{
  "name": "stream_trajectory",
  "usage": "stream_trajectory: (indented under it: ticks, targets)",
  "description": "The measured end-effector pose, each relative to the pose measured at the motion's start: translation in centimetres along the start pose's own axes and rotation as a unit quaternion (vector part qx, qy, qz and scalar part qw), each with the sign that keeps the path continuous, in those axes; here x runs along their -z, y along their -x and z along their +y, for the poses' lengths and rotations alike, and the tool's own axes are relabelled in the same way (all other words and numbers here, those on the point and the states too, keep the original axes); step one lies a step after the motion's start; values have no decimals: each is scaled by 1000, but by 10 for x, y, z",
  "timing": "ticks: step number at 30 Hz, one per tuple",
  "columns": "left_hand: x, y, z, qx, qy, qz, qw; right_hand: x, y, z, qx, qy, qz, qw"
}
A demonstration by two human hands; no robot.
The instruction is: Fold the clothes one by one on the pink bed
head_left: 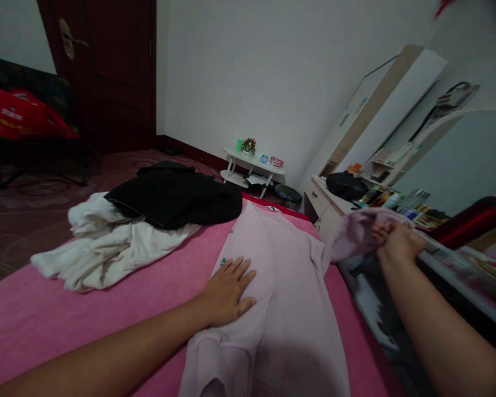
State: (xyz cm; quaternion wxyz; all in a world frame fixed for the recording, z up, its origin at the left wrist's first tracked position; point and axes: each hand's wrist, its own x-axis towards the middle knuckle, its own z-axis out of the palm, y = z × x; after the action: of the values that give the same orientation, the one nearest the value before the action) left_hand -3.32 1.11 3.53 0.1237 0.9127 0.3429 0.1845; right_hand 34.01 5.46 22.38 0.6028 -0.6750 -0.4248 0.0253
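Observation:
A pale pink long-sleeved top (293,281) lies spread on the pink bed cover (157,286), its collar toward the far end. My left hand (227,289) rests flat on the top's left side with the fingers spread. One sleeve is folded down along that side, its cuff near the bottom of the view. My right hand (397,240) is closed around the end of the other sleeve (351,231), lifted and stretched out to the right past the bed's edge. That sleeve and hand look slightly blurred.
Left of the top lie a black garment (182,196) and a crumpled white garment (119,248). A cluttered dressing table (334,209) with a mirror runs along the right. Behind the bed stand a small white table (254,160) and a round stool (288,193). A red bag (25,116) sits at left.

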Motion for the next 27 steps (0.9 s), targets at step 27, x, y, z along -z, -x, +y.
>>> stream_trajectory:
  ticks: [27]
  targets:
    - [30, -65, -40, 56, -114, 14, 992, 82, 264, 73, -124, 190, -322, 919]
